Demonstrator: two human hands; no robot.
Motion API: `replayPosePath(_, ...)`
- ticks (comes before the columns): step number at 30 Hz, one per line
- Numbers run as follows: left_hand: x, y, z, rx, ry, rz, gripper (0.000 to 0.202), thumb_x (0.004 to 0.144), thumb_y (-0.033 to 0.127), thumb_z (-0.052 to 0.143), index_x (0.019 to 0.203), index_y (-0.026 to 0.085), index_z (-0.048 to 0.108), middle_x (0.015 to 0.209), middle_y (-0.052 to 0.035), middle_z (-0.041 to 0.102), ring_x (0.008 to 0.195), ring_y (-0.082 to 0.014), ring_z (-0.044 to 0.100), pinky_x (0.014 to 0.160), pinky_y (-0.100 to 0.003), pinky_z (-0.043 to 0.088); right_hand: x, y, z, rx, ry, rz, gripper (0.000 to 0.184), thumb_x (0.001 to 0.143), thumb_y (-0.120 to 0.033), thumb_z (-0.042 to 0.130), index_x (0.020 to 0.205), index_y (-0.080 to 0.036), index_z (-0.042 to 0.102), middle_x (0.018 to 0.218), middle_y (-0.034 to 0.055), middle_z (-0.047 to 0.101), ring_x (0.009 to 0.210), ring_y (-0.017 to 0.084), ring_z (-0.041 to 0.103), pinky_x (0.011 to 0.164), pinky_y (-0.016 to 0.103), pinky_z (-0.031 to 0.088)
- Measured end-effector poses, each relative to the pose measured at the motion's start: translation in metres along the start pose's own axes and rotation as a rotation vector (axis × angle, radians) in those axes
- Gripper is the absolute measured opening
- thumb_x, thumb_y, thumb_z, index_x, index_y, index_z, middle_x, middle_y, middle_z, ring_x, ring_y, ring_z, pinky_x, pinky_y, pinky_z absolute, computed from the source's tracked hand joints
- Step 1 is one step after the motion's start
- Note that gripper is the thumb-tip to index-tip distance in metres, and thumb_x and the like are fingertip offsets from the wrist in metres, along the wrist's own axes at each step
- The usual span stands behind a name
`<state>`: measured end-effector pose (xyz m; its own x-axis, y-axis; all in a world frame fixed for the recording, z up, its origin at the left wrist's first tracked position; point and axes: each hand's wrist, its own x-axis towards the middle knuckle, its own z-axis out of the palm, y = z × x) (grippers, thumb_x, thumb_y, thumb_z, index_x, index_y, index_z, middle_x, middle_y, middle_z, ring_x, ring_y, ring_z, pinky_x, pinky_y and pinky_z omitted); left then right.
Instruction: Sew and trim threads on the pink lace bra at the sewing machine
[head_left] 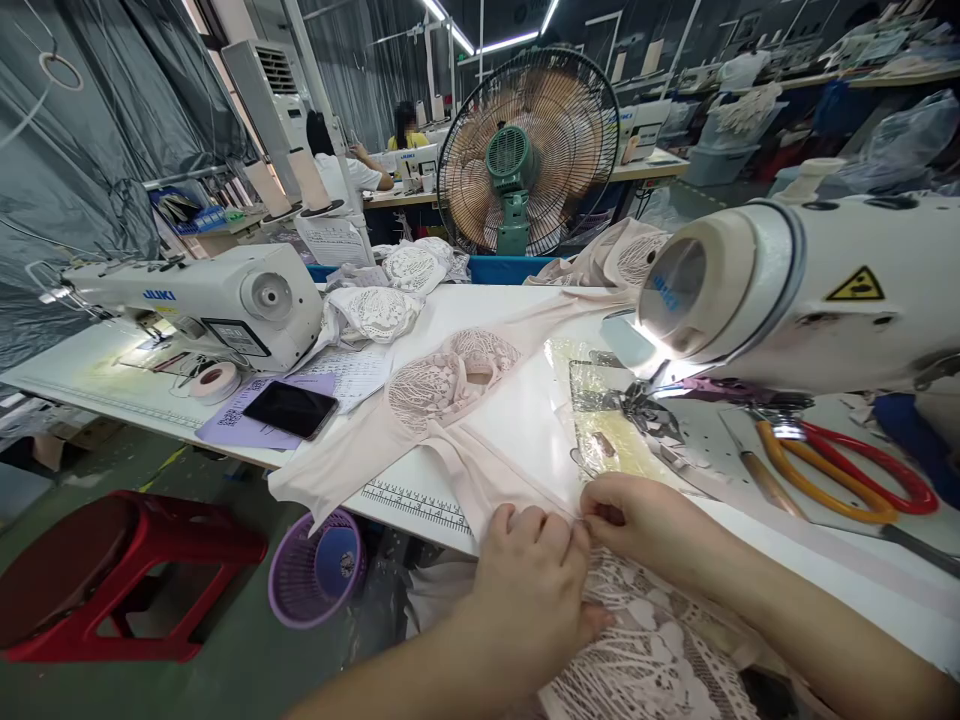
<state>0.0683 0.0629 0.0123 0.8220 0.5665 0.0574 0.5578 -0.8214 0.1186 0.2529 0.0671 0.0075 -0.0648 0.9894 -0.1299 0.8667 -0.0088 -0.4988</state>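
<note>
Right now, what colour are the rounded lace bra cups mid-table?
The rounded lace bra cups are dusty pinkish beige, best seen in the head view.

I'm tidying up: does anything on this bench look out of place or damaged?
One end of the pale pink bra droops untidily past the edge of the table above the purple basket, and the yellowish film beside the right sewing machine looks wrinkled and worn.

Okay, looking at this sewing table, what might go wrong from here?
First, the pale lace bra might slide off: one end hangs over the table's front edge, by the purple basket. Second, the phone lies near that edge, so a tug of cloth could possibly knock it down. Third, the left hand and right hand meet at the fabric's edge, where it may pucker.
</note>
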Motion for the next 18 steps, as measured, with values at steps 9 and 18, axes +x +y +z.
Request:
replayPosePath(9, 0.0053, 0.0019, -0.0025, 0.025, -0.027, -0.034, 0.065, 0.085, 0.064, 0.056, 0.123, 0.011, 0.057, 0.108, -0.0085, 0.062, 0.099, -0.0249, 0.053, 0.090, -0.044, 0.042, -0.0025, 0.0013, 0.0033, 0.052, 0.026, 0.032, 0.012, 0.067, -0.017, 0.051, 0.057, -0.024, 0.047, 0.060, -0.0026, 0.053, 0.057, 0.016, 0.050, 0.052, 0.027, 0.035)
replayPosePath(18, 0.0068, 0.0019, -0.0005, 0.073, -0.021, -0.036, 0.070, 0.084, 0.068, 0.053, 0.129, 0.014, 0.055, 0.107, -0.0077, 0.062, 0.098, -0.0246, 0.052, 0.092, -0.045, 0.041, -0.0023, 0.0035, -0.0009, 0.129, 0.030, 0.082, 0.013, 0.070, -0.021, 0.049, 0.060, -0.023, 0.055, 0.054, -0.0035, 0.056, 0.051, 0.015, 0.051, 0.046, 0.023, 0.036)
